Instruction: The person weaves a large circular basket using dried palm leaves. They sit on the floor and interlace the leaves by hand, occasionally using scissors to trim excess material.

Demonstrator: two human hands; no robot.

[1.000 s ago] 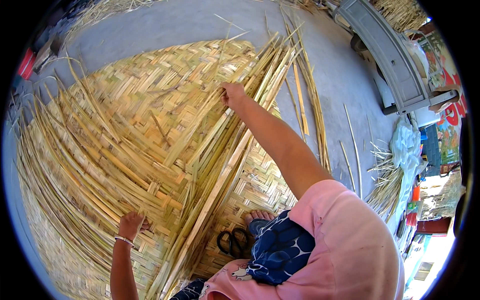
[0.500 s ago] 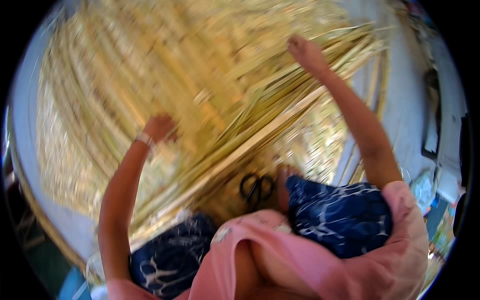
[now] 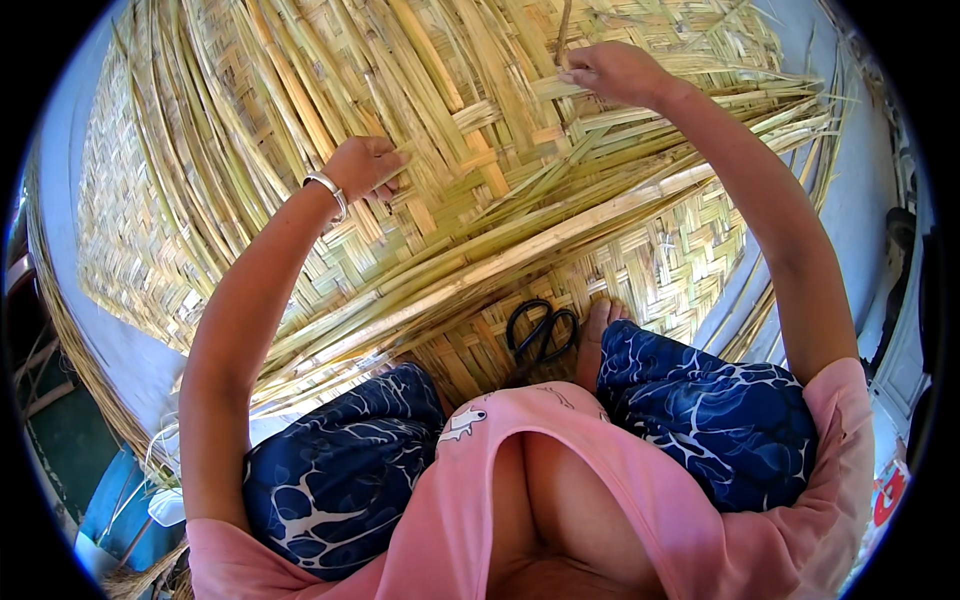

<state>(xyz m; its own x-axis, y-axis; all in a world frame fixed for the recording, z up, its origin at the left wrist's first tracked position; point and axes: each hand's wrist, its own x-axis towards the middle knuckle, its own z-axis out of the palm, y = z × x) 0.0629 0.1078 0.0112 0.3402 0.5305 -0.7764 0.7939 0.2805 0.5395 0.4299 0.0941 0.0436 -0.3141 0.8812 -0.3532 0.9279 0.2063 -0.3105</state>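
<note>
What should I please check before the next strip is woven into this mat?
1. Left hand on the mat, fingers curled over the strips: ok.
2. Right hand pinching a strip at the far edge: ok.
3. Scissors lie on the mat by the foot, blades shut, away from both hands: ok.
4. Loose strips lie in a bundle across the weave: ok.
5. Weave tight under the hands: cannot tell.
</note>
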